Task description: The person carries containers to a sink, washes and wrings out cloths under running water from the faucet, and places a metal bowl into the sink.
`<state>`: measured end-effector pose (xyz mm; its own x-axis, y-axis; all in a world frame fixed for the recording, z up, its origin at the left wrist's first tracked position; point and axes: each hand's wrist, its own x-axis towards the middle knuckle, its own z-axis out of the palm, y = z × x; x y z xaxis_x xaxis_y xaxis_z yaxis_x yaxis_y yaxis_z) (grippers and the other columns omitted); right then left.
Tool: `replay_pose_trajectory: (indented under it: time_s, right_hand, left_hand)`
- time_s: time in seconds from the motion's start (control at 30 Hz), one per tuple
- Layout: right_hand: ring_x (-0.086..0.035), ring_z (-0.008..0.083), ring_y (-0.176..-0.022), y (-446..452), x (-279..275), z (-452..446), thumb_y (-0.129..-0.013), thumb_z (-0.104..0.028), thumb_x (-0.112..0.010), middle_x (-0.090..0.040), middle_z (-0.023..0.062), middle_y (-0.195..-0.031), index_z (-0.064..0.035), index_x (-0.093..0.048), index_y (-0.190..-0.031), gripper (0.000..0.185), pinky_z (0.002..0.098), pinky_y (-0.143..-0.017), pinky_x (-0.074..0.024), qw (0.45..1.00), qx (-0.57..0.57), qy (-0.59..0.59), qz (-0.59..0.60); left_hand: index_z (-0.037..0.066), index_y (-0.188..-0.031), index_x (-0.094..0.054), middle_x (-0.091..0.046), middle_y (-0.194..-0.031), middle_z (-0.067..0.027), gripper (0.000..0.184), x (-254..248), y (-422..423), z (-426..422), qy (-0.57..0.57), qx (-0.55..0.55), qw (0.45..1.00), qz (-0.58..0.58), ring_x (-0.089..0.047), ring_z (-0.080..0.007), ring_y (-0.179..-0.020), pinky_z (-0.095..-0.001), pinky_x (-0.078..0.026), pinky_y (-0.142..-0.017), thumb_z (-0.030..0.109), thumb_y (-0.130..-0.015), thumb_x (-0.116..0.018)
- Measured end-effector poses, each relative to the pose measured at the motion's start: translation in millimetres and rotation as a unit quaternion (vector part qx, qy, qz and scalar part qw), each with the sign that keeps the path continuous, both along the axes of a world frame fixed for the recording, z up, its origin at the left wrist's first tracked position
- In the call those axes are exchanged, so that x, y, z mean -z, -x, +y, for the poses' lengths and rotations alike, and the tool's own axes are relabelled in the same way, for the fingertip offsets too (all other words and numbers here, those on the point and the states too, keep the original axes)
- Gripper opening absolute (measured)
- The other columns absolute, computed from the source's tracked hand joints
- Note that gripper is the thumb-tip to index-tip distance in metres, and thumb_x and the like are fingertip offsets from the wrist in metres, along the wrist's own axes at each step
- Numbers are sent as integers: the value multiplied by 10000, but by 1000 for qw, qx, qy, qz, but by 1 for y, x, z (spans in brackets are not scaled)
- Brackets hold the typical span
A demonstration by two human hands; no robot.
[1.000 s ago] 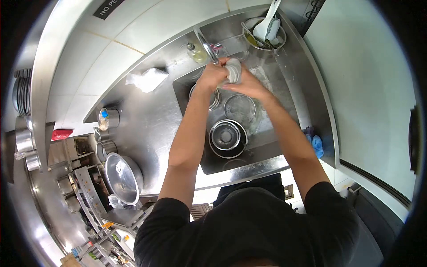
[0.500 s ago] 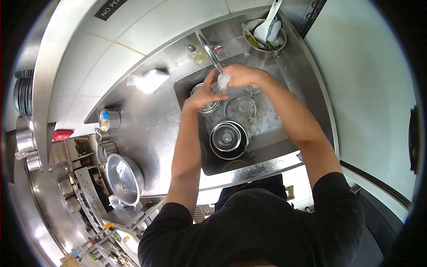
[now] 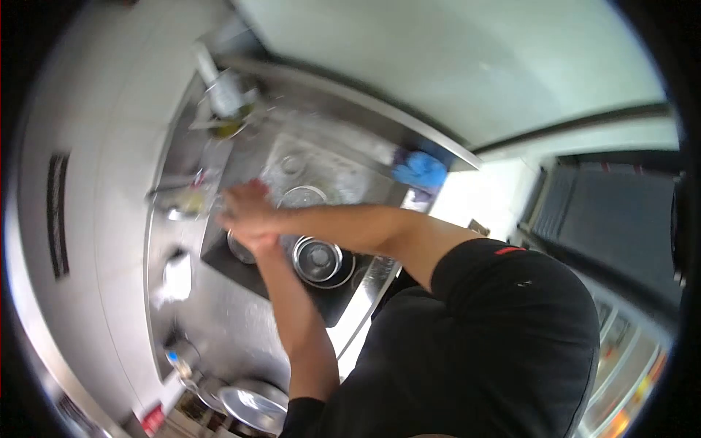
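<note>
head | view has swung round since half a second ago | right hand (image 3: 247, 203) and left hand (image 3: 257, 239), apart then, now overlap at the sink (image 3: 239, 273); blur hides the grip, cannot tell spread or pinching | stacked bowls (image 3: 319, 260) remain in the sink, between the forearms

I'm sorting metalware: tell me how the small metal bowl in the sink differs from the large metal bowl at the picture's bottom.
The small bowl sits inside the sink; the large bowl is outside it. The small bowl looks nearly round from here, while the large bowl looks like a flattened oval. The small bowl is plainly narrower than the large bowl. Both look silvery.
</note>
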<state>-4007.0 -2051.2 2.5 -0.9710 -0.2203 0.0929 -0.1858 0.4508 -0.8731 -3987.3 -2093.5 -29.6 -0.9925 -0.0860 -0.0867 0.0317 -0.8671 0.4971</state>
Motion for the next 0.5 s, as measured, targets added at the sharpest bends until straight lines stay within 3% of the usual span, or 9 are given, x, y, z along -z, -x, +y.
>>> replay_pose_trajectory:
  time_s: [0.07,0.17,0.27,0.3,0.33,0.4,0.43,0.47,0.5]
  right_hand:
    - [-560,419,-1201,-12,-15,19,-873,-538,-596,-596,226,-1269,-22,-608,-1262,646,527,-1132,-309,999,-9,-16,-30]
    - [-558,402,-1220,-3,59,-11,-865,-514,-618,-616,210,-1262,-38,-613,-1253,614,518,-1097,-363,989,-128,56,-45]
    - [-545,343,-1247,14,18,63,-876,-393,-655,-587,181,-1323,-25,-585,-1253,531,462,-1029,-447,933,-355,-10,-55]
    - [-555,330,-1249,15,19,73,-858,-337,-674,-560,162,-1385,-38,-602,-1254,501,464,-990,-488,927,-365,-88,-17]
    - [-547,325,-1262,7,19,85,-854,-309,-666,-549,151,-1403,-55,-594,-1277,499,464,-1000,-483,943,-319,-64,62]
    - [-531,315,-1290,-14,21,107,-846,-255,-652,-529,127,-1440,-89,-579,-1323,510,465,-1018,-473,949,-221,-31,221]
    - [-507,302,-1318,-17,31,106,-852,-242,-629,-503,87,-1475,-163,-542,-1380,542,475,-1033,-463,920,-185,-45,341]
    - [-513,306,-1303,-19,38,103,-865,-252,-616,-514,92,-1453,-169,-537,-1384,532,483,-1022,-462,898,-175,-55,400]
    - [-519,310,-1288,-22,41,99,-878,-262,-602,-525,98,-1430,-175,-532,-1388,522,491,-1011,-461,871,-168,-63,458]
  left_hand:
    - [42,-1338,-499,-576,-1241,-113,531,-4,1,5,44,-16,996,-79,-570,-272,-1139,-412,-476,-994,269,-880,-642]
    - [44,-1325,-511,-579,-1231,-106,506,-10,-5,7,147,-41,966,-208,-575,-261,-1112,-398,-484,-975,264,-889,-643]
    - [47,-1312,-523,-583,-1221,-99,480,-23,-30,-8,255,-9,917,-306,-581,-250,-1084,-384,-493,-957,258,-898,-644]
    - [48,-1307,-527,-584,-1218,-97,472,-22,-36,-21,271,21,908,-320,-582,-247,-1075,-380,-495,-951,257,-901,-645]
    - [48,-1303,-531,-586,-1214,-95,463,-16,-39,-40,287,65,898,-326,-584,-243,-1066,-375,-498,-945,255,-904,-645]
    - [76,-1164,-600,-611,-1058,-49,301,23,-35,-102,292,182,889,-302,-569,-170,-974,-342,-496,-880,222,-924,-708]
    - [81,-1123,-615,-618,-1019,-44,247,34,-32,-133,376,238,857,-261,-578,-162,-921,-320,-503,-806,206,-927,-698]
    - [86,-1082,-631,-625,-979,-40,192,42,-28,-145,455,287,816,-213,-587,-153,-869,-297,-511,-731,190,-930,-688]
    - [87,-1065,-634,-626,-962,-35,182,35,-23,-132,426,343,807,-223,-585,-150,-824,-283,-499,-686,192,-926,-689]
